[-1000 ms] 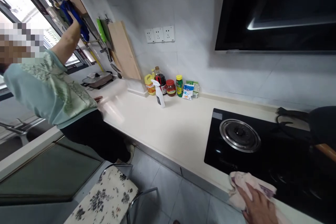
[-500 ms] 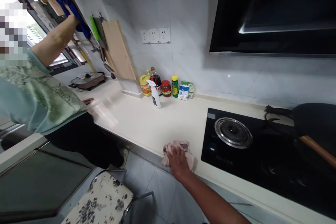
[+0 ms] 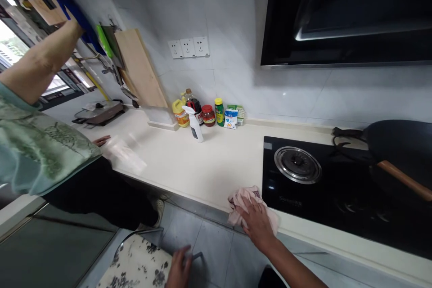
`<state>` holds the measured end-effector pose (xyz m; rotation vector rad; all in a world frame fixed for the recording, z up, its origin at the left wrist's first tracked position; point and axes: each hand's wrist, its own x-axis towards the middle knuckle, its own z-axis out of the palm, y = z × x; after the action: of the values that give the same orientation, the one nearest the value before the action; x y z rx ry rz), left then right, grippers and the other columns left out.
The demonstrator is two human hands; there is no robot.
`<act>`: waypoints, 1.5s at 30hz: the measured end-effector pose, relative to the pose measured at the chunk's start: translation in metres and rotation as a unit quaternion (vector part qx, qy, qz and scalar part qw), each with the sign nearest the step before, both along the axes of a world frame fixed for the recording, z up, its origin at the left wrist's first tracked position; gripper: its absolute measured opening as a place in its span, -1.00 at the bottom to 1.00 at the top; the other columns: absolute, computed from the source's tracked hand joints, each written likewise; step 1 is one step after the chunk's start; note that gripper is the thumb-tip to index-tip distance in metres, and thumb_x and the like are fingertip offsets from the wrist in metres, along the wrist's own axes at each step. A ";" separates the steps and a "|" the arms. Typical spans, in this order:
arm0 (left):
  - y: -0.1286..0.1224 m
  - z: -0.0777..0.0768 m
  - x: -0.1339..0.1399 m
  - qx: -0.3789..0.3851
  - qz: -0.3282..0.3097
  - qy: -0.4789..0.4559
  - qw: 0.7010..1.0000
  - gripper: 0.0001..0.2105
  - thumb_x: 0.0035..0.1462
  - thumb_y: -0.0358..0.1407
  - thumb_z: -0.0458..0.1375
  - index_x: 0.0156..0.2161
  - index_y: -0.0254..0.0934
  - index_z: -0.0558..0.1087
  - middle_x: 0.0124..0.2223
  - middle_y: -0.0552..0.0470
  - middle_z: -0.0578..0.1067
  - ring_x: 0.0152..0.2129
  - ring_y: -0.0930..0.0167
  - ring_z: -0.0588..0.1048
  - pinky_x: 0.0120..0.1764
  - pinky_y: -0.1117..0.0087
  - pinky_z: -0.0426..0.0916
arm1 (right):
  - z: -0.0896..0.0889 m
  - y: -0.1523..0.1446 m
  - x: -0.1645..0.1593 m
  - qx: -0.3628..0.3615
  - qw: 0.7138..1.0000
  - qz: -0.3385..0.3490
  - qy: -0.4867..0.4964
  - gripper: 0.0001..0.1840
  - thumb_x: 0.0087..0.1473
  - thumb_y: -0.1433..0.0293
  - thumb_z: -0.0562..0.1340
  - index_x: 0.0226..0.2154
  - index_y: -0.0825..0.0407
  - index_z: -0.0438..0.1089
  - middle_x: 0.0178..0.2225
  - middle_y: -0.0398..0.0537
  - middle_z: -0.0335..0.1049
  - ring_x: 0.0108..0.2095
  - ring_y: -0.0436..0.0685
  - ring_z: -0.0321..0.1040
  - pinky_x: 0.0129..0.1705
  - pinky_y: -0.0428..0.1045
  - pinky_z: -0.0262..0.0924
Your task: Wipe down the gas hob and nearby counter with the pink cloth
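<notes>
My right hand (image 3: 258, 225) presses down on a crumpled pink cloth (image 3: 241, 198) at the front edge of the white counter (image 3: 189, 166), just left of the black gas hob (image 3: 270, 175). Its fingers lie over the cloth, which hangs partly over the edge. Low in the view, my left hand (image 3: 179, 270) is slightly blurred beside the chair with a flowered seat (image 3: 135, 263). Its fingers look loosely apart, with nothing seen in them. A white spray bottle (image 3: 194, 125) stands farther back on the counter.
A sauce jar (image 3: 208, 116), a green shaker (image 3: 219, 112) and other containers line the wall. A wok (image 3: 401, 144) sits on the hob under a black range hood (image 3: 337, 18). On the left, another person (image 3: 43, 144) reaches up with a blue cloth (image 3: 79, 15).
My right hand and the pink cloth have slid right along the counter edge, closer to the hob. My left hand has come into view at the bottom. The view has shifted slightly.
</notes>
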<state>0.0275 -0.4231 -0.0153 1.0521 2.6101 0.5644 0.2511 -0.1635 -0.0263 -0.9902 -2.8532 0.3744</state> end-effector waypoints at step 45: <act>0.214 0.021 -0.178 -0.065 0.094 0.186 0.976 -0.46 0.38 -0.07 -0.24 0.19 -0.25 0.43 0.33 -0.22 0.36 0.29 0.14 0.28 0.23 -0.02 0.24 | 0.061 0.362 -0.127 -0.046 0.992 -0.120 -0.014 -0.27 0.30 0.01 0.08 0.41 -0.05 0.15 0.50 0.18 -0.14 0.46 0.58 -0.25 0.36 0.50 -0.31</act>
<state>-0.1504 -0.2094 0.0055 0.9528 3.0478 0.2470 0.1239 0.1989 0.0346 -1.3487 -2.7186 0.4748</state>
